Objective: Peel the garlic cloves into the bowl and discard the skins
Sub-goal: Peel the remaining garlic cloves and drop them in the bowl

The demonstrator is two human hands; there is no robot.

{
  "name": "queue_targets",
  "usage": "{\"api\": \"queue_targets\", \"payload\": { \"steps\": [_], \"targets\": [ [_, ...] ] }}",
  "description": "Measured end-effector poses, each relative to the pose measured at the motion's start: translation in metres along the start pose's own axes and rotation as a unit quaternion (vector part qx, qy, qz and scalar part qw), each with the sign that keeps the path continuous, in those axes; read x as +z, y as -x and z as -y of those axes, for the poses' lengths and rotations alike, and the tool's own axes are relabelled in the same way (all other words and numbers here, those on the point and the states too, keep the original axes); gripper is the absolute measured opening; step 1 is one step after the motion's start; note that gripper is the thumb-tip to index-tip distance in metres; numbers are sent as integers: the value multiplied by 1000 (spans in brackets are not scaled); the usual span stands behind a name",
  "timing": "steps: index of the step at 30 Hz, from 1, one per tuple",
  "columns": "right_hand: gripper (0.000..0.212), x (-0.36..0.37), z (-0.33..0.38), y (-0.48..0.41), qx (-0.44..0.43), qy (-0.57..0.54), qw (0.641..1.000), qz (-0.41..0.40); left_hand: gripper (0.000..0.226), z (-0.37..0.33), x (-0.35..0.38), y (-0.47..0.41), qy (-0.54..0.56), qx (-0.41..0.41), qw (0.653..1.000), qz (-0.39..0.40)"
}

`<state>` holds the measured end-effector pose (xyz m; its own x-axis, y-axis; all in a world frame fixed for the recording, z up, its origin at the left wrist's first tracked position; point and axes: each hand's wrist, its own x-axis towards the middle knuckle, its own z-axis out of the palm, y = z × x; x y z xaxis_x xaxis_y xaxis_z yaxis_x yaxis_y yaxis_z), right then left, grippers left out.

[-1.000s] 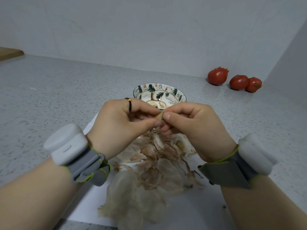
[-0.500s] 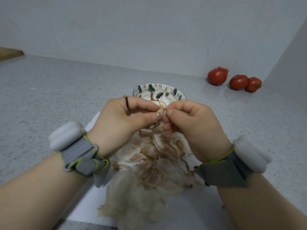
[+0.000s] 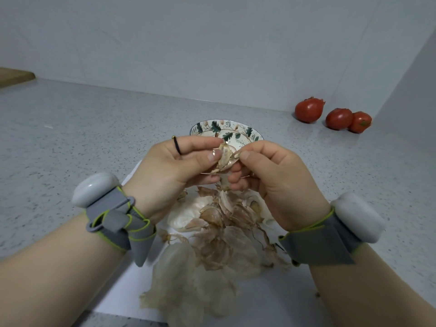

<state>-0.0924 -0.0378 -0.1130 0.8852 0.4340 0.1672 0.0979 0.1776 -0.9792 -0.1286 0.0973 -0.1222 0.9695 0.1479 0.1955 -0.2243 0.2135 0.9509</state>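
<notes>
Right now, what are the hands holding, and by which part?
One garlic clove, above the skin pile. The left hand pinches its left side with thumb and forefinger; the right hand pinches the loose skin at its right edge.

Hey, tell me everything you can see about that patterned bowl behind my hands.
The bowl is round, pale and glazed, probably ceramic, with green leaves and brown twigs painted round its inner wall. It stands upright on the speckled grey counter. The left hand, the right hand and the garlic clove they pinch hide its near rim and most of its inside.
</notes>
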Motion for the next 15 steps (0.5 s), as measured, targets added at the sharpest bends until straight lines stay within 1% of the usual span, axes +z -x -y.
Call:
{"api": "queue_targets", "payload": {
  "steps": [5,10,15],
  "targets": [
    [20,-1,-2,-1,-19,35,999,0,23,-1,1,1,-28,-1,1000,4],
    [17,-1,-1,0,-18,36,999,9,30,0,1,2,-32,4,999,21],
    [19,-2,0,0,-16,40,999,-5,28,-1,-1,-1,-30,28,999,0]
  ]
}}
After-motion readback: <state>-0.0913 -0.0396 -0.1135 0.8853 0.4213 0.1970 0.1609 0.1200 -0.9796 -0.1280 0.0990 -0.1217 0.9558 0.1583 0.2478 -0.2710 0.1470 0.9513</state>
